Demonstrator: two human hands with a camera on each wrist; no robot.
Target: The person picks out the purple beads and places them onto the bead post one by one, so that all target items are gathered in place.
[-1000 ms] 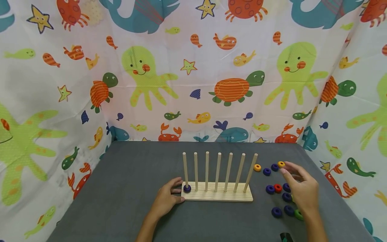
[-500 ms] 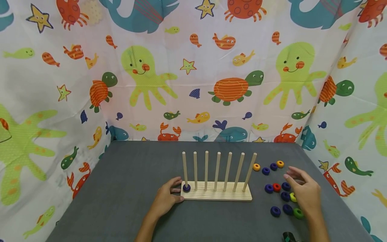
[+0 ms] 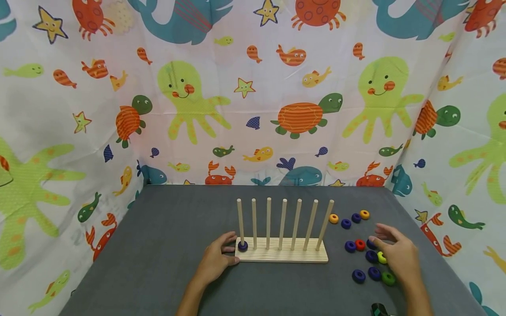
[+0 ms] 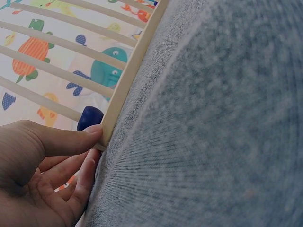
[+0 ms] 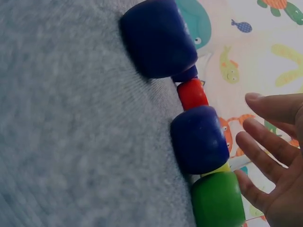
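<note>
In the head view, my left hand (image 3: 215, 261) holds the left end of a pale wooden peg board (image 3: 284, 255) with a row of several upright pegs. The left wrist view shows the thumb (image 4: 78, 140) on the board's edge and the fingers against its end. A dark blue ring (image 3: 243, 246) sits at the foot of the leftmost peg. My right hand (image 3: 401, 254) hovers over the loose rings at the right, fingers apart and holding nothing. Its fingertips overlap a blue ring (image 3: 370, 244) in the head view; a yellow ring (image 3: 381, 257) and a green ring (image 3: 388, 278) lie close by.
More rings lie right of the board: a red ring (image 3: 360, 245), several blue ones, an orange ring (image 3: 334, 218) and another orange ring (image 3: 364, 214) at the back. A dark object (image 3: 378, 309) shows at the front edge. A sea-animal curtain (image 3: 253, 96) surrounds the grey table (image 3: 178, 228).
My right hand has left the orange ring at the back right and come nearer, over the middle rings. My left hand keeps its hold on the board's end.
</note>
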